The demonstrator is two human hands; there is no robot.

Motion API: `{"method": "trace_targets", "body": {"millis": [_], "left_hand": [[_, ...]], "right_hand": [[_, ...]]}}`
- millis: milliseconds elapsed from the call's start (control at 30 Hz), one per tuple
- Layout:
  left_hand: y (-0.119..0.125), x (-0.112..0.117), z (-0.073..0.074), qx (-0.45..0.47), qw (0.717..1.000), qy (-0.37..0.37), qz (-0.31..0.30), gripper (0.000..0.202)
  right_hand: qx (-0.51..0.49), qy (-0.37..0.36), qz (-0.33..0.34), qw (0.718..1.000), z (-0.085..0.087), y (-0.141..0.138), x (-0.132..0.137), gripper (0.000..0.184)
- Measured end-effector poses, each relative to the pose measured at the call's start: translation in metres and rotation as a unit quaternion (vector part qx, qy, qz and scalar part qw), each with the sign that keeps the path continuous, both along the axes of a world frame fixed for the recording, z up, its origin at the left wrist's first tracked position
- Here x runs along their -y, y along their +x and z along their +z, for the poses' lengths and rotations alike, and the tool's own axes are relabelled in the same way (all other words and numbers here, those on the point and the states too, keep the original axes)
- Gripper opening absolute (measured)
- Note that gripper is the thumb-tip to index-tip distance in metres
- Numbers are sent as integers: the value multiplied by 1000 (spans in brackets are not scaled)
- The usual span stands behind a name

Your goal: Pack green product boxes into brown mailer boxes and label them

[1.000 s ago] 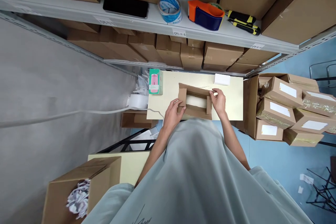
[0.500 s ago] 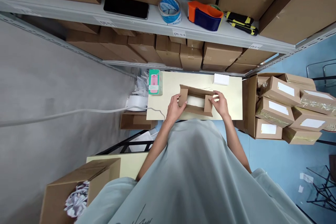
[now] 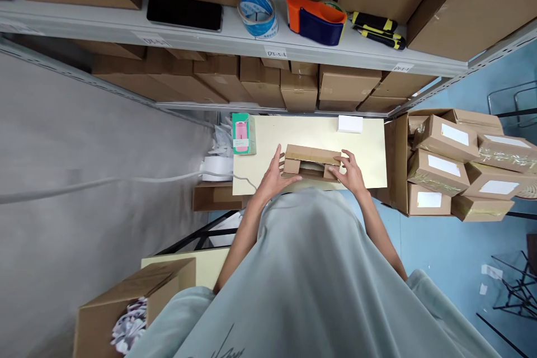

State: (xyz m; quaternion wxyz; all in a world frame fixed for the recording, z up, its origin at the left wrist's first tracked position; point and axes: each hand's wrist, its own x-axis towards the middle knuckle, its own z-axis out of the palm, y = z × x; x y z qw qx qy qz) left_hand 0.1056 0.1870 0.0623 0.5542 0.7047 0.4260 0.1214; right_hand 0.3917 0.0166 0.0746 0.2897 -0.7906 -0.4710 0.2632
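A small brown cardboard box [image 3: 311, 155] lies on the pale yellow table [image 3: 369, 148], its flaps folded most of the way in over the top. My left hand [image 3: 274, 172] presses against its left end, fingers stretched along the side flap. My right hand [image 3: 350, 170] is at its right end with fingers on the right flap. Something pale shows through the narrow gap between the flaps.
A green box with a pink item [image 3: 241, 133] and a small white box [image 3: 349, 123] sit on the table. The shelf above holds a phone [image 3: 183, 11], a tape roll [image 3: 257, 14], a tape dispenser [image 3: 315, 19] and cutters [image 3: 378, 28]. Labelled parcels [image 3: 453, 165] fill a carton at right.
The box's flaps went from standing open to folded down over the top. Both hands moved in against the box ends, and the view shifted slightly.
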Motion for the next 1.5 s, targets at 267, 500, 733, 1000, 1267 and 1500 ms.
{"method": "trace_targets", "body": {"millis": [267, 500, 733, 1000, 1267, 1500], "left_hand": [[16, -5, -5, -59, 993, 102, 14, 34], [38, -10, -14, -57, 988, 128, 58, 15], [49, -21, -11, -60, 987, 120, 88, 19], [52, -13, -12, -74, 979, 116, 149, 14], [67, -37, -44, -66, 984, 103, 130, 12], [73, -46, -62, -85, 986, 85, 115, 12]], "right_hand": [[-154, 25, -45, 987, -12, -3, 22, 63], [-145, 49, -118, 981, -31, -7, 3, 49], [-111, 17, -116, 987, -24, -2, -18, 41], [-92, 10, -82, 992, -19, 8, -36, 42], [-79, 4, -42, 996, -46, 22, -51, 44], [-103, -17, -35, 994, -64, 26, -59, 49]]}}
